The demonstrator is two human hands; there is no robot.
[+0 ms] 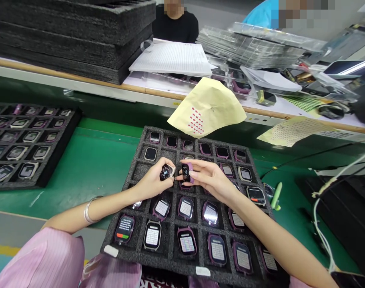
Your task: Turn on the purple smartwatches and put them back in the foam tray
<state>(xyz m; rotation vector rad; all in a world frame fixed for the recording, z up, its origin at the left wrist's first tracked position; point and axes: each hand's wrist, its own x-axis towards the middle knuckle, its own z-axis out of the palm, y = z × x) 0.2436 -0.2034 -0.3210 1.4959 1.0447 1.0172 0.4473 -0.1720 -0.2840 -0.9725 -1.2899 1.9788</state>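
My left hand [158,180] is closed round a light-framed watch [167,172] with a lit dark screen. Just to its right, my right hand [211,178] grips a purple watch [187,172] between thumb and fingers, its screen lit too. Both hands are above the middle of a black foam tray [110,240]. Square compartments in this tray hold several purple and light-framed watches, among them a light one [152,235] and a purple one [187,241] with white listing screens. One purple watch [124,229] at the near left shows text with a red and green bar.
Another foam tray [41,180] of watches lies at the left on the green table [92,160]. Stacked black foam [110,48], papers [173,58] and clear plastic trays [248,48] fill the shelf. Yellow sheets [212,108] hang from its edge. Cables run at the right. Two people are beyond.
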